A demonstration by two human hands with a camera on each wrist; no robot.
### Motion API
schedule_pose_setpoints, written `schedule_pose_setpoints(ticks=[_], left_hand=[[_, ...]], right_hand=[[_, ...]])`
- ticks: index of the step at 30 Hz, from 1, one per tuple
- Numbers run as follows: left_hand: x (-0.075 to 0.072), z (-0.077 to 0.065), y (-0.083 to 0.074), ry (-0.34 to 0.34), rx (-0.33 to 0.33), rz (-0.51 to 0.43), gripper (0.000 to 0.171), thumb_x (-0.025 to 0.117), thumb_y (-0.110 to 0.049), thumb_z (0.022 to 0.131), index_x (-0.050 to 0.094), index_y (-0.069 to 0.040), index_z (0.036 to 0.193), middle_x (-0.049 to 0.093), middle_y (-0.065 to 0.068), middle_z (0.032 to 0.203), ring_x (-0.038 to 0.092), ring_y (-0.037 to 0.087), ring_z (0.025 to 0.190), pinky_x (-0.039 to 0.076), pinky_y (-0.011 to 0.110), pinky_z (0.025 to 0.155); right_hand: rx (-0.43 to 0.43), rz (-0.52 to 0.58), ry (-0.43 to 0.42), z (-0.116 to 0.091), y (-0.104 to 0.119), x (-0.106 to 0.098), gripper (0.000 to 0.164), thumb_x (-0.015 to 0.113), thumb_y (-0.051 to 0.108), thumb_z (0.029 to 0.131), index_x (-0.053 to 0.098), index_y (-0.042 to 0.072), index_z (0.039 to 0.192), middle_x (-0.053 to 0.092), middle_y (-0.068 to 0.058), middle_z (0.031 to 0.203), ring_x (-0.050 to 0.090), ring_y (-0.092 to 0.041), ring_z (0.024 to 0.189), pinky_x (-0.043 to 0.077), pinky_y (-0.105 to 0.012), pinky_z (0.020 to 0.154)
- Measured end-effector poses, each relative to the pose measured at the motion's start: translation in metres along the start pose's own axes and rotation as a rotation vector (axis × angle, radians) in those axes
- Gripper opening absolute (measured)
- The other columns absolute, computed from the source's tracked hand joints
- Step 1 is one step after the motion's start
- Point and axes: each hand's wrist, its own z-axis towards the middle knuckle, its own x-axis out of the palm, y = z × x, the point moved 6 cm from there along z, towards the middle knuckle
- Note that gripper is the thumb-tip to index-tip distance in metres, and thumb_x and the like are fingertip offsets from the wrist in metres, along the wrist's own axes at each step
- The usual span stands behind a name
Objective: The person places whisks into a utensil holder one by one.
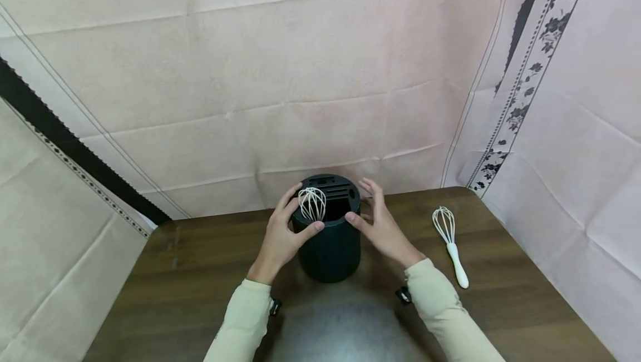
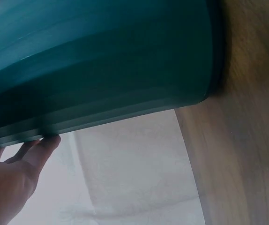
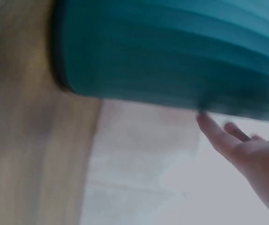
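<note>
A dark green, round utensil holder (image 1: 330, 253) with a slotted top stands upright on the table. The wire head of one white whisk (image 1: 312, 204) rises from its left opening; the handle is hidden inside. My left hand (image 1: 282, 234) grips the holder's left side, thumb across the front rim and fingers along the side. On the other side, my right hand (image 1: 383, 231) has its thumb at the front right rim and its fingers spread. A fingertip of that right hand (image 3: 247, 150) meets the holder's wall in the right wrist view.
A second white whisk (image 1: 453, 248) lies on the wooden table (image 1: 215, 278) to the right, wire head away from me. Behind the table hangs a creased pale cloth (image 1: 300, 84), with more patterned cloth (image 1: 576, 128) at the right side.
</note>
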Motion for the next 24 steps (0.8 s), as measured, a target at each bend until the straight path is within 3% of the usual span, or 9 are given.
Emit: schedule_pose_setpoints(ticks=[2, 6, 11, 17, 24], left_hand=[[0.001, 0.000, 0.001, 0.003, -0.007, 0.001, 0.064, 0.083, -0.048, 0.090, 0.062, -0.031, 0.147, 0.034, -0.015, 0.167, 0.041, 0.025, 0.150, 0.042, 0.061, 0.115], [0.003, 0.000, 0.002, 0.013, -0.010, 0.004, 0.065, 0.082, -0.051, 0.090, 0.062, -0.030, 0.147, 0.033, -0.016, 0.167, 0.039, 0.025, 0.151, 0.041, 0.063, 0.115], [0.001, 0.002, 0.000, 0.010, -0.006, 0.002, 0.067, 0.083, -0.052, 0.089, 0.060, -0.031, 0.149, 0.033, -0.015, 0.168, 0.041, 0.025, 0.149, 0.043, 0.062, 0.113], [-0.004, 0.002, -0.002, -0.011, -0.002, 0.004, 0.067, 0.084, -0.050, 0.089, 0.060, -0.032, 0.149, 0.033, -0.015, 0.168, 0.041, 0.026, 0.149, 0.041, 0.063, 0.114], [0.000, 0.001, 0.001, 0.000, 0.001, -0.007, 0.065, 0.083, -0.050, 0.089, 0.060, -0.035, 0.148, 0.033, -0.016, 0.167, 0.041, 0.027, 0.148, 0.039, 0.065, 0.115]], right_hand=[[0.031, -0.036, 0.009, -0.005, 0.006, -0.013, 0.079, 0.067, 0.039, 0.105, 0.016, 0.028, 0.165, 0.032, -0.010, 0.168, 0.039, -0.041, 0.149, 0.042, -0.066, 0.112], [0.091, -0.073, 0.033, -0.017, 0.011, -0.043, 0.062, 0.067, 0.029, 0.106, 0.036, 0.012, 0.157, 0.053, -0.018, 0.150, 0.059, -0.038, 0.129, 0.056, -0.051, 0.100], [0.206, -0.013, 0.062, -0.031, 0.002, -0.083, 0.046, 0.064, 0.021, 0.108, 0.049, -0.001, 0.146, 0.059, -0.026, 0.137, 0.068, -0.030, 0.114, 0.062, -0.045, 0.088], [0.376, -0.019, 0.062, -0.050, -0.034, -0.123, 0.053, 0.063, 0.020, 0.108, 0.043, -0.007, 0.149, 0.057, -0.032, 0.136, 0.070, -0.019, 0.101, 0.064, -0.042, 0.083], [0.610, -0.267, 0.021, -0.085, -0.091, -0.159, 0.053, 0.063, 0.017, 0.107, 0.039, -0.013, 0.144, 0.062, -0.033, 0.121, 0.065, -0.019, 0.082, 0.060, -0.036, 0.067]])
